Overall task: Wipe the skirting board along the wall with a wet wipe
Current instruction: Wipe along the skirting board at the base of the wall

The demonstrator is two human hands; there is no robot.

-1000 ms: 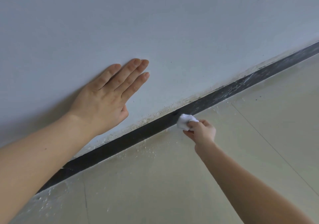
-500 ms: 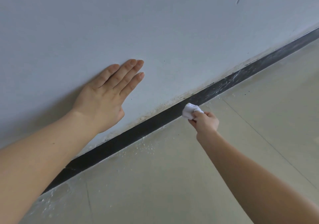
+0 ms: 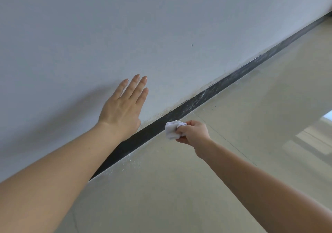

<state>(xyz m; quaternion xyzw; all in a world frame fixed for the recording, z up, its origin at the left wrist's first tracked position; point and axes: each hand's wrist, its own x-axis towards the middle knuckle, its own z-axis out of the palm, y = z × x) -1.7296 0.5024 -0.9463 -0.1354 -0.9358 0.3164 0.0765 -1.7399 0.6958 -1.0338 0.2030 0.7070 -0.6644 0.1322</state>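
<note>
Running between grey painted wall [image 3: 161, 26] and glossy beige floor tiles [image 3: 179, 196], the dusty black skirting board [image 3: 206, 96] has a crumpled white wet wipe [image 3: 172, 129] at its lower edge, pinched in the right hand [image 3: 195, 133]; the left hand [image 3: 120, 112] lies flat above.

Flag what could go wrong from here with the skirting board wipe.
1. The right hand holds the wet wipe bunched small at the lower edge of the skirting board; a pass could miss the grimy top edge by the wall.
2. White streaks cover the board ahead; a loaded wipe may smear them.
3. The left hand presses flat on the wall and might mark the paint.
</note>
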